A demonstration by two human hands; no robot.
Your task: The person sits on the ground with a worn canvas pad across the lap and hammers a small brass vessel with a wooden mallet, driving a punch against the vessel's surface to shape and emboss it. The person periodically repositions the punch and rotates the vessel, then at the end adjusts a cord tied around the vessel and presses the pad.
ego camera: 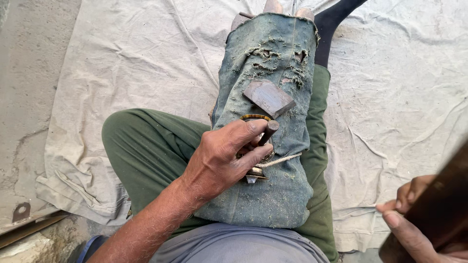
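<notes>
Left hand (222, 158): rests on the lap over the denim, fingers (251, 158) curled and pressed around a dark rod (268, 130), thumb laid along the top.
Dark rod: only its rounded upper end shows above the thumb; its long axis runs from the palm up and to the right, pointing toward the metal block (269, 98).
Metal block: flat, grey, roughly rectangular, lying on the denim just beyond the rod's tip, its long side tilted from upper left down to lower right; whether rod and block are joined cannot be told.
Brass ring (254, 117): a curved yellowish edge peeks out just above the knuckles, mostly hidden by the hand.
Cord (279, 160): a pale twisted length comes out from under the fingers and runs right across the denim.
Denim cloth (273, 195): worn, frayed, dusted with shavings, draped along the outstretched leg in green trousers (146, 146).
Right hand (407, 219): low in the right corner, fingers wrapped around a dark wooden piece (438, 214) that slants up out of view.
Canvas sheet (146, 58): pale, wrinkled, spread on the floor beneath the person.
</notes>
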